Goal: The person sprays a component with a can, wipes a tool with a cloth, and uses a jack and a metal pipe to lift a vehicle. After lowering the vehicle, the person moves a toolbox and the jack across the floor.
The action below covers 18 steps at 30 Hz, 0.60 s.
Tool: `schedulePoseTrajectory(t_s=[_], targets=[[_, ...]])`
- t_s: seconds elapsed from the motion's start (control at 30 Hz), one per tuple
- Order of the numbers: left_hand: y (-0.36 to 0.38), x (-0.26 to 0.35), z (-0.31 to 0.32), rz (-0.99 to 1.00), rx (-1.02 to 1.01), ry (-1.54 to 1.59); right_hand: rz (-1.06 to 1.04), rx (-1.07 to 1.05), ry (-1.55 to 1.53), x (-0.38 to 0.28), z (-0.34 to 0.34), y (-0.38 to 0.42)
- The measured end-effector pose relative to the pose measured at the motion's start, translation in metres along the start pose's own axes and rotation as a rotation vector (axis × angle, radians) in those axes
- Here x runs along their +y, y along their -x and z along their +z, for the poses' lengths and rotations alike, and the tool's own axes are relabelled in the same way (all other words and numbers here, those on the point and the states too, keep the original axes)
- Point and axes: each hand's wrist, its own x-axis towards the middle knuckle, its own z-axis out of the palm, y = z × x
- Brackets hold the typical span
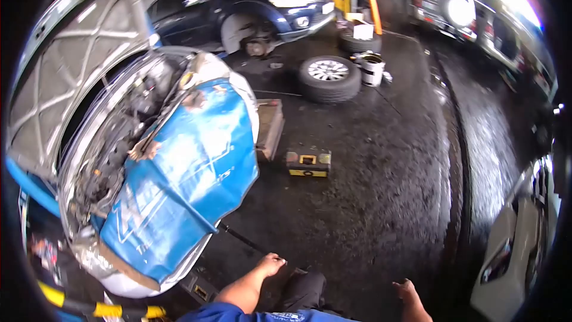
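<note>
My left hand (272,264) is low in the middle, beside the front of a car with its hood (83,42) raised. Its fingers are curled closed, and whatever they may hold is too small to make out. A blue fender cover (185,173) with white lettering drapes over the car's front, up and left of this hand. Behind the hand a thin dark bar (241,237) slants down from under the car. Out to the right, my right hand (406,290) hangs over the dark floor, fingers loosely apart, with nothing visible in it.
A black-and-yellow toolbox (308,164) sits on the floor, near a long box (271,128). Beyond lie a wheel (329,79) and a white bucket (372,70). A dark blue car (250,15) lacks a front wheel. At right is a detached bumper (506,256).
</note>
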Motion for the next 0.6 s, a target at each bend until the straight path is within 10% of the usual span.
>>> schedulePoseTrajectory(t_s=[0.27,0.33,0.43,0.6], targets=[[-0.080,-0.039,-0.059,-0.339,-0.006,-0.326,-0.352,0.044,-0.469,-0.201,-0.110,-0.123],[-0.093,-0.009,-0.068,-0.091,0.237,-0.307,-0.473,0.032,-0.472,-0.242,-0.160,-0.182],[-0.137,0.085,-0.105,-0.460,0.007,-0.110,-0.293,0.026,-0.310,-0.228,-0.206,-0.205],[-0.282,0.224,-0.160,-0.093,0.262,0.044,0.357,0.107,-0.642,-0.287,-0.343,-0.184]])
